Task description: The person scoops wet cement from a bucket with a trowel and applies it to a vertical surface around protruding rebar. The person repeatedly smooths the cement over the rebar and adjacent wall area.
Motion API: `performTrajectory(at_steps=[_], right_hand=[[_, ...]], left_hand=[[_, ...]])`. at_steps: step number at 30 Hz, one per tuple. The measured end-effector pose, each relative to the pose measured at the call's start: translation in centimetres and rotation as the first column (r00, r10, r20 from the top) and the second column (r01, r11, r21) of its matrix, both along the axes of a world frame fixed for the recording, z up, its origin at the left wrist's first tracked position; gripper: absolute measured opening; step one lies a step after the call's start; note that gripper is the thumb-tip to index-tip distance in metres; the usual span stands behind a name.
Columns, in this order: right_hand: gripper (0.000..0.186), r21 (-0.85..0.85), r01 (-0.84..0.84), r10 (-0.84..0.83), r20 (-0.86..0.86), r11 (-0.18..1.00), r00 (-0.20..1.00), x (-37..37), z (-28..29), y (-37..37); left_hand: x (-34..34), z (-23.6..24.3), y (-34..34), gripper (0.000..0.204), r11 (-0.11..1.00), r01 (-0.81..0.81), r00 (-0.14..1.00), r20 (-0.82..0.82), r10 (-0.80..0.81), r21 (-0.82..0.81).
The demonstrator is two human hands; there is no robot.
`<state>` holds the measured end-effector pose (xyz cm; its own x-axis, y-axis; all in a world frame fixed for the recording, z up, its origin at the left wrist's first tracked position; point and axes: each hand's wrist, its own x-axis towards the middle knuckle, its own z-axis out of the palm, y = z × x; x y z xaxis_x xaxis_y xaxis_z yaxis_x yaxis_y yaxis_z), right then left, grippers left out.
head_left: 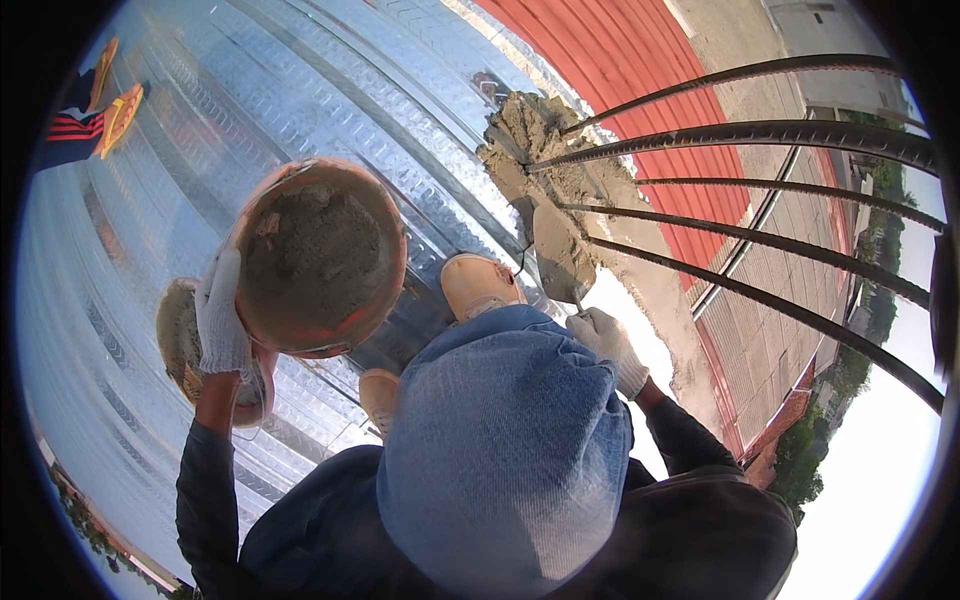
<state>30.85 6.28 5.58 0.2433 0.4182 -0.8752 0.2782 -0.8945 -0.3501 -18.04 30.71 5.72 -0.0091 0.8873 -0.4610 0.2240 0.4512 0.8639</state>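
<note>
My left hand (222, 318), in a white knit glove, grips the left rim of a round orange-red bowl (396, 285). Grey wet mortar (320, 245) fills much of this bowl, which is tilted toward me. In my gloved right hand (608, 348) is a trowel (563, 255); its blade, smeared with mortar, lies against the near side of a lumpy mortar heap (530, 130). The handle is mostly hidden by my fingers. Several ribbed steel bars (740, 137) stick out of the heap toward the right.
A second mortar-smeared bowl (180, 340) sits below my left hand. Ridged metal decking (240, 110) spreads under my boots (480, 285). Another person's sandalled foot (122, 120) is at the far left. Red corrugated sheeting (620, 50) lies beyond the bars, past the edge.
</note>
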Motion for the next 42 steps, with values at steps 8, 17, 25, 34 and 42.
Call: performTrajectory(at_steps=[8,17,25,34,42], right_hand=[[0.041,0.026,-0.378,0.315,0.501,0.926,0.806,7.6,-3.2,-19.7],[0.034,0.088,-0.552,0.385,0.628,0.829,0.677,12.8,0.1,-4.9],[0.040,0.265,-0.723,0.396,0.693,0.638,0.603,12.1,-6.5,6.4],[0.042,0.270,-0.739,0.414,0.687,0.618,0.597,12.6,-6.3,7.1],[0.039,0.211,-0.686,0.444,0.624,0.696,0.643,13.7,-3.8,5.9]], left_hand=[[-3.4,-2.7,-0.1,0.050,0.998,-0.054,0.998,-0.025,0.053,-0.025],[3.2,3.0,0.9,0.049,0.959,-0.178,0.981,-0.119,0.155,-0.219],[-0.1,0.5,-0.3,0.047,1.000,0.002,0.994,-0.112,-0.002,-0.003],[-0.3,-0.1,0.0,0.043,0.999,-0.053,0.991,-0.121,0.053,0.003],[-0.4,0.6,0.1,0.039,0.999,-0.032,0.996,-0.087,0.031,-0.015]])
